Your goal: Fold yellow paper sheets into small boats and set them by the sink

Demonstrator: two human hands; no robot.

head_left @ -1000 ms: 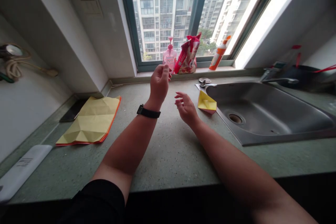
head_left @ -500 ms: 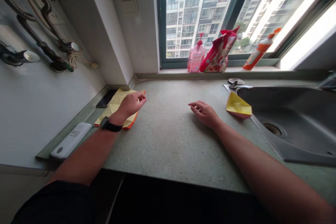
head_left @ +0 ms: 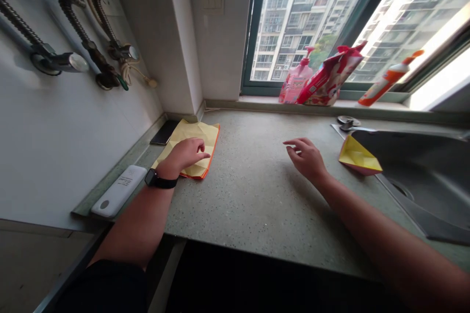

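My left hand (head_left: 185, 154), with a black watch on its wrist, rests on a stack of creased yellow paper sheets with orange edges (head_left: 193, 139) lying on the green speckled counter (head_left: 249, 190). Its fingers lie loosely curled on the top sheet, holding nothing. My right hand (head_left: 306, 156) hovers open over the counter's middle, fingers apart and empty. A folded yellow paper boat (head_left: 358, 156) sits to its right, beside the sink.
A steel sink (head_left: 426, 166) fills the right. On the sill stand a pink pump bottle (head_left: 295, 80), a red bag (head_left: 330, 83) and an orange bottle (head_left: 385, 80). A white remote-like device (head_left: 119, 198) and a dark phone (head_left: 165, 132) lie by the left wall.
My left hand came down from the window sill and moved left onto the yellow paper stack. The view swung left. My right hand stayed hovering over the counter.
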